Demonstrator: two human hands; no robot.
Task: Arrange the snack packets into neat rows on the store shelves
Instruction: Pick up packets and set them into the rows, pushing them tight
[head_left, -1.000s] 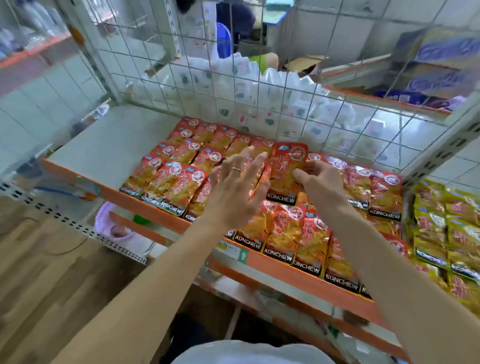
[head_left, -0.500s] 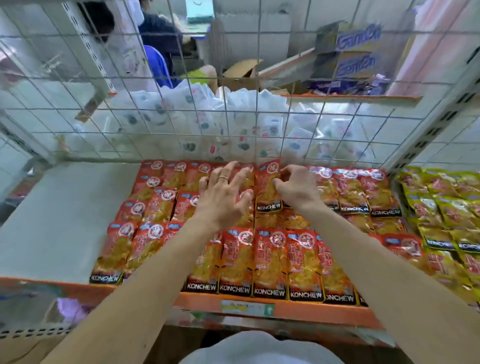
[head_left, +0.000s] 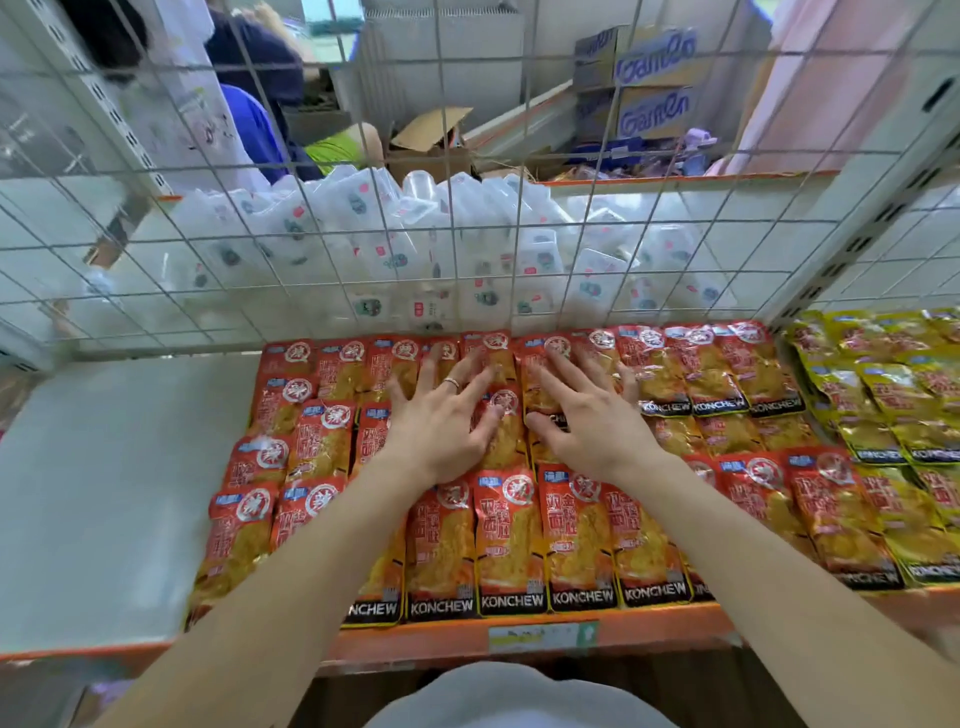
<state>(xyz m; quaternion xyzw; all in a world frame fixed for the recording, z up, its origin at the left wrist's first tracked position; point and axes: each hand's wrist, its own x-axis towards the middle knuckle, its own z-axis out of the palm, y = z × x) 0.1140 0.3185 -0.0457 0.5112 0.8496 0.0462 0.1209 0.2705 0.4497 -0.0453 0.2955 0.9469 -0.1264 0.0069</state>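
Glossy red crinkled snack packets (head_left: 511, 540) in overlapping rows on the shelf (head_left: 104, 499), left hand (head_left: 441, 421) and right hand (head_left: 587, 415) flat on back rows, fingers (head_left: 558, 382) spread straight, yellow foil packets (head_left: 883, 395) beside, wire mesh (head_left: 452, 208) behind

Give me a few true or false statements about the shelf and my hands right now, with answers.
1. The left hand and right hand lie flat, fingers spread, on the red foil snack packets. True.
2. The left hand wears a ring. True.
3. The yellow foil snack packets sit left of the red ones. False: they sit to the right.
4. The right hand lifts a packet off the orange-edged shelf. False: it presses flat on packets.
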